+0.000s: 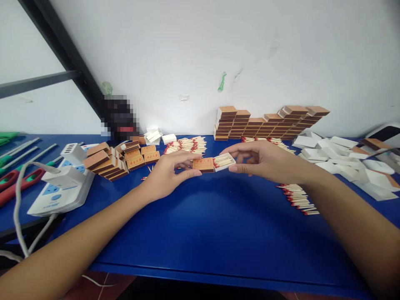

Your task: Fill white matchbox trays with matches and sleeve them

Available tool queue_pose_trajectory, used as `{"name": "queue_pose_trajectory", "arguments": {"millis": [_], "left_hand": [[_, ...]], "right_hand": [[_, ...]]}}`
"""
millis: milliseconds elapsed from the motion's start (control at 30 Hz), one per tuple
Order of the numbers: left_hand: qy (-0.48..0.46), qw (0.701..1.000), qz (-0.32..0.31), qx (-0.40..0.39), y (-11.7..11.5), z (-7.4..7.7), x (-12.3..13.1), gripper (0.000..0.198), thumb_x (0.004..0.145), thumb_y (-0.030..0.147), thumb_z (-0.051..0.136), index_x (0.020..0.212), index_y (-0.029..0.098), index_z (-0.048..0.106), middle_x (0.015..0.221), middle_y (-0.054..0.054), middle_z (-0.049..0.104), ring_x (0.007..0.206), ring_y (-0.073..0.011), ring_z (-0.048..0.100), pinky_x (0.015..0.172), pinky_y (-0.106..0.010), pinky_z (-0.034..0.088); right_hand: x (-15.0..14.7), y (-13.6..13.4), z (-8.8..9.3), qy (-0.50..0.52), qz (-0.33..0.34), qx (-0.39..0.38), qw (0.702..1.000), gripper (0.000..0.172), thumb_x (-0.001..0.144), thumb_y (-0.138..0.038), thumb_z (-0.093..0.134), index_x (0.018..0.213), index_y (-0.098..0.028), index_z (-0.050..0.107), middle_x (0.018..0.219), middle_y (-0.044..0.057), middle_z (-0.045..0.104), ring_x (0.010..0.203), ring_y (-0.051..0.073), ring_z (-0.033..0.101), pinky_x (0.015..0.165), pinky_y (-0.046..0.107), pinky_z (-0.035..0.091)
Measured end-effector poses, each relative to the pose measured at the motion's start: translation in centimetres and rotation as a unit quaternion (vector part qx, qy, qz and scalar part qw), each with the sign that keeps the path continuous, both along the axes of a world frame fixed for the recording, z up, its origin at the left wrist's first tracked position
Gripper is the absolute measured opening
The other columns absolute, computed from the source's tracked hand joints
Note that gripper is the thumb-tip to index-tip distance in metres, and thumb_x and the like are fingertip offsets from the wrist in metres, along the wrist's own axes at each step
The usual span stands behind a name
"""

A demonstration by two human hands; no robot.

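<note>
Two hands meet above the blue desk (203, 237), near its middle, and each one keeps a part of one matchbox. The left hand (167, 175) is closed on the orange matchbox sleeve (203, 165); its thumb lies along the near side, and the other fingers are behind. The right hand (261, 160) pinches the white tray (222, 168), with the thumb at the near right corner and the forefinger over the far edge. In this tray lie matches (221, 161), their red heads toward the sleeve. The tray is at the right end of the sleeve; if a small part of it is already inside, I cannot tell.

Behind the left hand there is a heap of loose matches (189, 145), and another match pile (298, 200) lies beside the right forearm. Against the wall (175, 58) stands a stack of matchboxes (256, 126), in several layers. To the right, many empty white trays (340, 158) are spread without order. To the left, some matchboxes (108, 164) lean on one another, just beside a white power strip (62, 196).
</note>
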State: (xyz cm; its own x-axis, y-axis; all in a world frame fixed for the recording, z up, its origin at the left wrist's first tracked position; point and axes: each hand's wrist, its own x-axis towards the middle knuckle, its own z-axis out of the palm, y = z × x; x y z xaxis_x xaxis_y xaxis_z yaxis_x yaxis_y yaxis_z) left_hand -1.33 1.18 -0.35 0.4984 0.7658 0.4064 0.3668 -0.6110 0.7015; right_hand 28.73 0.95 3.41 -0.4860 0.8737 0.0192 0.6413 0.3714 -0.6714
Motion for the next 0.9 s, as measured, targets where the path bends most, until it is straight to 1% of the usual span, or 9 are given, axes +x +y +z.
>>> {"name": "queue_pose_trajectory", "arguments": {"millis": [167,333,433,533,600,700,733,800,900], "left_hand": [[-0.049,0.998,0.007,-0.028,0.0,0.1,0.1,0.039,0.089,0.038,0.081,0.122,0.020,0.076,0.118,-0.008,0.077,0.087,-0.0150,0.073,0.085,-0.032,0.064],[-0.071,0.997,0.005,-0.040,-0.1,0.2,0.1,0.036,0.086,0.036,0.083,0.117,0.019,0.077,0.111,-0.007,0.078,0.087,-0.0149,0.073,0.085,-0.031,0.064],[-0.086,0.995,-0.001,-0.048,-0.1,0.2,0.1,0.037,0.084,0.036,0.085,0.116,0.018,0.076,0.109,-0.006,0.078,0.083,-0.0141,0.073,0.084,-0.031,0.065],[-0.104,0.992,0.010,-0.063,-0.2,0.2,0.1,0.041,0.083,0.037,0.086,0.118,0.018,0.075,0.100,-0.006,0.078,0.084,-0.0157,0.074,0.084,-0.031,0.064],[-0.113,0.991,0.029,-0.071,-0.2,0.2,0.2,0.042,0.082,0.038,0.086,0.117,0.018,0.075,0.099,-0.006,0.079,0.087,-0.0174,0.075,0.084,-0.032,0.065],[-0.130,0.988,0.061,-0.054,-0.4,0.3,0.3,0.041,0.081,0.040,0.087,0.113,0.017,0.075,0.107,-0.008,0.079,0.090,-0.0187,0.076,0.083,-0.033,0.065],[-0.137,0.987,0.070,-0.044,-0.4,0.3,0.4,0.041,0.081,0.040,0.087,0.112,0.017,0.075,0.108,-0.008,0.079,0.090,-0.0190,0.076,0.083,-0.033,0.066],[-0.145,0.985,0.083,-0.030,-0.5,0.3,0.5,0.043,0.080,0.042,0.088,0.112,0.017,0.075,0.104,-0.008,0.080,0.090,-0.0195,0.076,0.085,-0.034,0.066],[-0.134,0.987,0.086,-0.020,-0.6,0.1,0.4,0.043,0.081,0.045,0.087,0.113,0.018,0.077,0.097,-0.006,0.080,0.089,-0.0198,0.077,0.087,-0.036,0.066]], "right_hand": [[-1.2,-0.7,0.0,0.056,-0.024,0.024,0.998,0.058,0.084,-0.062,0.076,0.126,-0.023,0.074,0.090,0.006,0.077,0.075,0.020,0.068,0.062,0.032,0.051],[-2.0,-1.1,-0.2,0.091,-0.056,0.039,0.993,0.049,0.082,-0.062,0.078,0.112,-0.022,0.077,0.084,0.004,0.073,0.075,0.019,0.066,0.065,0.031,0.053],[-2.4,-1.2,-0.7,0.111,-0.057,0.035,0.992,0.050,0.081,-0.060,0.080,0.114,-0.022,0.077,0.083,0.003,0.073,0.076,0.019,0.066,0.066,0.031,0.054],[-3.2,-1.3,-1.5,0.142,-0.076,0.019,0.987,0.060,0.080,-0.061,0.081,0.123,-0.020,0.075,0.088,0.006,0.074,0.076,0.020,0.067,0.062,0.032,0.056],[-4.2,-1.7,-2.2,0.185,-0.094,0.003,0.978,0.071,0.083,-0.063,0.077,0.139,-0.021,0.066,0.103,0.010,0.074,0.081,0.023,0.069,0.059,0.032,0.058],[-6.0,-2.9,-3.1,0.265,-0.112,-0.006,0.958,0.085,0.095,-0.065,0.062,0.166,-0.027,0.034,0.135,0.014,0.066,0.099,0.026,0.071,0.068,0.036,0.064],[-6.6,-3.5,-3.3,0.277,-0.110,-0.010,0.954,0.085,0.099,-0.065,0.056,0.169,-0.030,0.025,0.142,0.015,0.063,0.104,0.026,0.070,0.075,0.039,0.065],[-7.5,-4.7,-3.6,0.269,-0.077,-0.039,0.959,0.081,0.103,-0.064,0.047,0.171,-0.034,0.016,0.146,0.013,0.060,0.111,0.026,0.068,0.090,0.045,0.063],[-8.3,-6.1,-3.9,0.243,-0.020,-0.089,0.966,0.081,0.105,-0.064,0.042,0.171,-0.037,0.002,0.149,0.012,0.059,0.112,0.025,0.067,0.098,0.050,0.060]]}}
